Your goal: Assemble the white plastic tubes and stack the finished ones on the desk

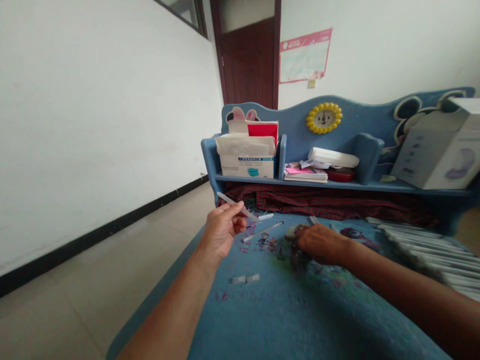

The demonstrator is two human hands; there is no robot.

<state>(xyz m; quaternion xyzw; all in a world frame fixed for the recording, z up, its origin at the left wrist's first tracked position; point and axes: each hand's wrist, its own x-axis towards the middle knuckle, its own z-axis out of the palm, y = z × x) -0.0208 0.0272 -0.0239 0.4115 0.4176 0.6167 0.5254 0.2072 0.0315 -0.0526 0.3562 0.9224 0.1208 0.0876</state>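
A whitish translucent pen barrel (pixel 227 199) slants up and to the left from my left hand (pixel 224 225), pinched between thumb and fingers. My right hand (pixel 318 243) reaches low over the blue desk (pixel 240 320), its fingers drawn together above a printed cartoon picture. Whatever those fingertips hold, if anything, is hidden. Between the hands lies a thin pen refill (pixel 262 232) with a dark tip. A short white piece (pixel 266 216) rests behind it. Nearer to me are two small clear plastic pieces (pixel 244 279). Another small clear piece (pixel 313 219) lies just behind my right hand.
Many white pens or barrels (pixel 431 255) are piled at the right. A dark red checked cloth (pixel 307 200) lies along the desk's back, under a shelf (pixel 337 186). On the shelf stand a mask box (pixel 247 162), papers (pixel 305 175) and a white carton (pixel 435 150).
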